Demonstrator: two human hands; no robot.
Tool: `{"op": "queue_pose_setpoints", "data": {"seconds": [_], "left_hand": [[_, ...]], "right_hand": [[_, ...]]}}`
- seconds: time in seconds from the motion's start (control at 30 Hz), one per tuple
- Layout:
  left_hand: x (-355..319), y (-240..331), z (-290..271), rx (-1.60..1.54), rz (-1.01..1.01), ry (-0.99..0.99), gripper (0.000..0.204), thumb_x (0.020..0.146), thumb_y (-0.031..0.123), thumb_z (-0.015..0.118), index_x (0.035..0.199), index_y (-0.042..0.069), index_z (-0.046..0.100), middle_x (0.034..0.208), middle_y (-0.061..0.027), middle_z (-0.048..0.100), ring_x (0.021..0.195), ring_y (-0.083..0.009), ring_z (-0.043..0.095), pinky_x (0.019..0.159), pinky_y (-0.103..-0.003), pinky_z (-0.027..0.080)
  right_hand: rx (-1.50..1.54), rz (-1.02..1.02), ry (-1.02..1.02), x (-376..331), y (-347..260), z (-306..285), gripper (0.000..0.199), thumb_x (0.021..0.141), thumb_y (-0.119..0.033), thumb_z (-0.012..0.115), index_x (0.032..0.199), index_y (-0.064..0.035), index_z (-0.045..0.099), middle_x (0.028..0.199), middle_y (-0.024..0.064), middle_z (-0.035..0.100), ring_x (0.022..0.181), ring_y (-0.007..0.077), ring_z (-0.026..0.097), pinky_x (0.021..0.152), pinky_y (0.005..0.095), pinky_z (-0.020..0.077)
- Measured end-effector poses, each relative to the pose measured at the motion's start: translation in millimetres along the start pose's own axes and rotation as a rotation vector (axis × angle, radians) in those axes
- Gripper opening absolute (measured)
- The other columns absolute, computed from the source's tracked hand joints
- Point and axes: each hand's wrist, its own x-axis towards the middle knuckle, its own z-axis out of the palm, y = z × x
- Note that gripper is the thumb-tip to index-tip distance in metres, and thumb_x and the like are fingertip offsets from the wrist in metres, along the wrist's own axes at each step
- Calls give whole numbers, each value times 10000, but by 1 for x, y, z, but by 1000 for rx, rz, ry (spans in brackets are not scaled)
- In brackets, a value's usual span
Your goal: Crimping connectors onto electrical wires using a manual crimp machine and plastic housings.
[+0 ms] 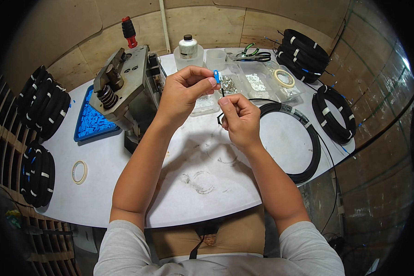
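1. We see our left hand (181, 94) raised above the bench (179, 184), its thumb and fingertips pinched on a small blue connector (216, 76).
2. Our right hand (239, 117) sits just below and right of it, fingers closed narrow around a thin black cable (222, 94) that rises to the connector.
3. The cable runs off into a large loose black loop (308, 138) lying on the bench to the right of our hands.
4. Just behind the hands stand clear plastic trays (257, 83) holding small silvery parts; a roll of pale tape (284, 78) rests on their right end.
5. Further back we see a white bottle with a black cap (187, 47) standing in a clear tub, and green-handled pliers (250, 53) beside it.
6. To the left stands a grey metal press (124, 87) with a spring and a red-and-black handle; beside it a blue tray (94, 122), three-cornered in shape, is filled with small blue pieces.
7. A second tape ring (79, 172) lies flat near the left edge of the bench.
8. Bundled black cable coils with white ties are stacked at the far left (43, 103), the near left (37, 175), the far right (303, 53) and the right (333, 112).
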Motion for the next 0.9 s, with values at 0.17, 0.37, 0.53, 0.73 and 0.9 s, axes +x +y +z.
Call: {"op": "queue_pose_setpoints", "data": {"seconds": [0.17,0.37,0.53,0.73,0.9], "left_hand": [[0,0,-1,-17,-20,-6,151,855,53,684,985,-9,639,884,-91,683,830,-145,661,782,-276,538],[-1,-1,-1,-26,-26,-5,147,856,56,685,983,-4,640,885,-85,682,828,-141,659,787,-277,536],[0,-2,-1,-37,-31,-7,147,855,56,686,981,-3,640,883,-83,680,829,-140,657,775,-270,532],[-1,-2,0,-51,-31,-6,139,852,48,687,973,3,637,882,-81,679,824,-138,654,766,-264,528],[-1,-3,0,-47,-28,-22,134,850,47,689,966,10,633,880,-78,679,823,-137,654,771,-265,529]], "right_hand": [[5,8,-1,0,-1,0,187,932,-210,636,864,-36,629,548,-78,479,460,-4,381,431,193,298],[10,1,-3,0,0,1,190,932,-213,636,856,-39,628,548,-76,482,459,-4,390,431,191,306],[10,-5,0,-1,0,2,192,934,-221,633,866,-43,627,556,-73,495,465,-3,414,438,184,326],[-10,-25,26,-2,1,3,191,931,-217,639,876,-34,629,563,-69,504,469,-5,413,444,182,324],[-32,-53,37,-1,3,2,168,923,-186,648,872,-26,634,561,-71,505,485,-12,399,449,184,310]]}}
